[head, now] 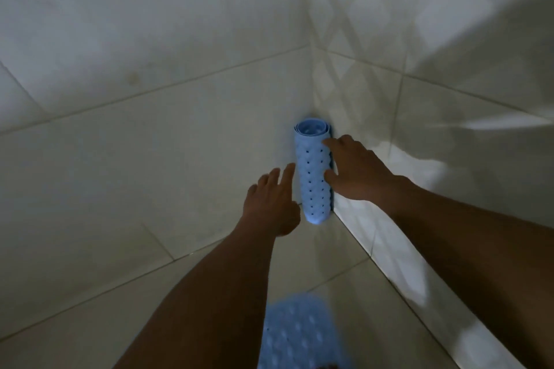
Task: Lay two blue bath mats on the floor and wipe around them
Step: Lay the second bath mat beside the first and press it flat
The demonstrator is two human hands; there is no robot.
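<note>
Two blue bath mats show, and two bare hands. On the left spreads a tiled wall (126, 48) of large pale tiles, plain and unbroken, meeting the tiled floor (99, 287), which offers wide open room on that side.

The left hand (271, 204) reaches forward with its fingers (289, 172) spread wide and holding nothing; the fingertips lie just beside the left edge of the rolled mat (313, 171), and whether they touch it cannot be told.

That rolled mat stands upright in the corner where the two walls meet, its lower end on the floor and its spiral top end facing the camera. Rows of small dark holes run down its surface.

Below it, at the bottom edge of the view, lies the second mat (302, 335), flat on the floor, blurred and cut off by the frame, partly hidden behind the left forearm.

The right hand (356, 171) rests on the right side of the roll, its fingers (329, 144) opened and curved around it, thumb low and the forefinger high, in contact with the blue surface.

To the right rises the second wall (449, 54), its tiles bearing a faint diamond pattern, with its base running down toward the lower right, leaving little room on that side. The light is dim and the upper right corner is smeared in shadow.
</note>
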